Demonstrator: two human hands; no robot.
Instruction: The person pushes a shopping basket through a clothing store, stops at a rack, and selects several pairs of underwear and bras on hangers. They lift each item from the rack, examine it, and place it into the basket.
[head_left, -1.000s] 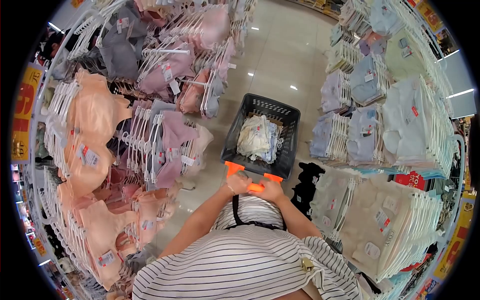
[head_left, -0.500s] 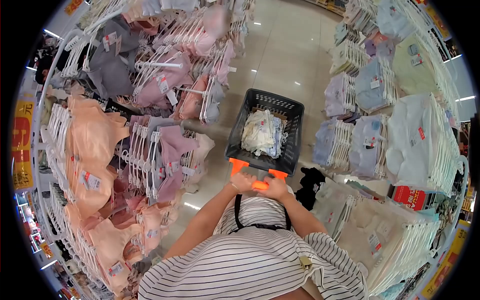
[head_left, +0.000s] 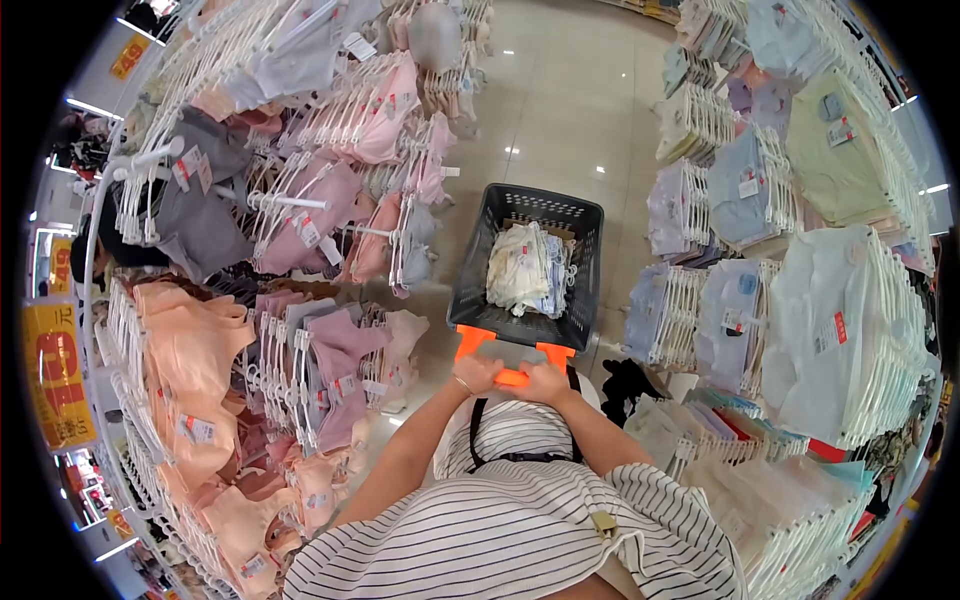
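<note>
Two displays of hanging underwear flank the tiled floor. On the left, peach bras crowd the lower hooks. Mauve bras hang just beside them toward the aisle, and grey bras sit above.

Next comes the left hand, a thin bracelet at its wrist. Its fingers are curled closed over the left end of the orange handle. The right hand is wrapped the same way around the right end, so only a short stretch of orange bar shows between the two fists.

The handle rises from the near edge of the black basket, a mesh-walled plastic tub standing in the aisle straight ahead of the person's striped shirt. Inside, a stack of pale folded garments on white hangers leans toward the basket's right wall.

The load looks soft and light, and the tub itself stiff. The bar is the natural hold, and a hand at each end should steer it evenly, though the polished floor may let it swing easily.

To the right, pale blue garments fill the racks.
</note>
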